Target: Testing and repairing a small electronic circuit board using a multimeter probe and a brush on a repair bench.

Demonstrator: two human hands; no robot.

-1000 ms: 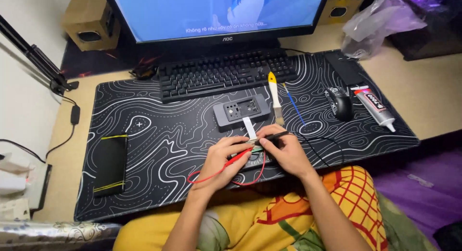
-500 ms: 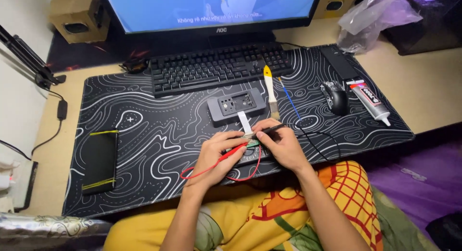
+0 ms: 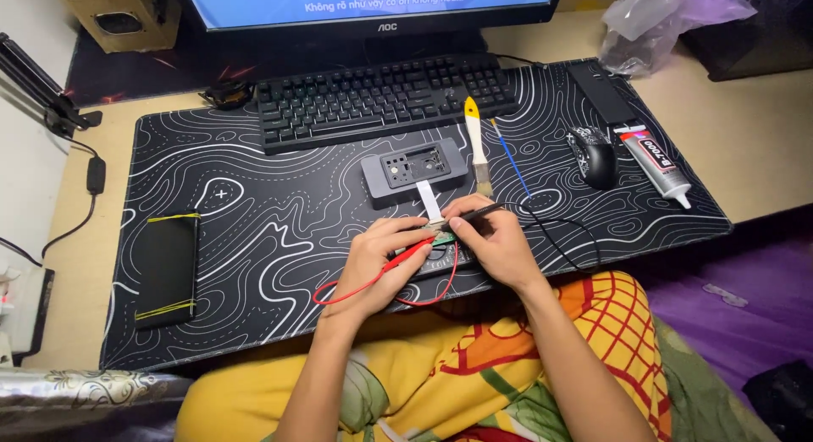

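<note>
My left hand [image 3: 377, 260] pinches the red probe [image 3: 406, 254], whose red lead loops back toward me just in front of the grey box [image 3: 415, 171]. My right hand [image 3: 495, 239] is closed around the black probe [image 3: 474, 213], its black lead trailing off to the right of the grey box. Both tips meet on a small green circuit board [image 3: 442, 236], which sits directly in front of the grey box at the end of a white ribbon cable [image 3: 429, 201] running out of it. Behind the grey box lies the black keyboard [image 3: 385, 95]. Just right of the box rest a yellow-handled brush [image 3: 477, 146] and a thin blue tool [image 3: 510, 158], with a black mouse [image 3: 593, 154] and a glue tube [image 3: 656, 164] farther right. Far left of the box, a black phone [image 3: 167, 268] with yellow bands lies on the patterned mat [image 3: 279, 230] covering the counter.
</note>
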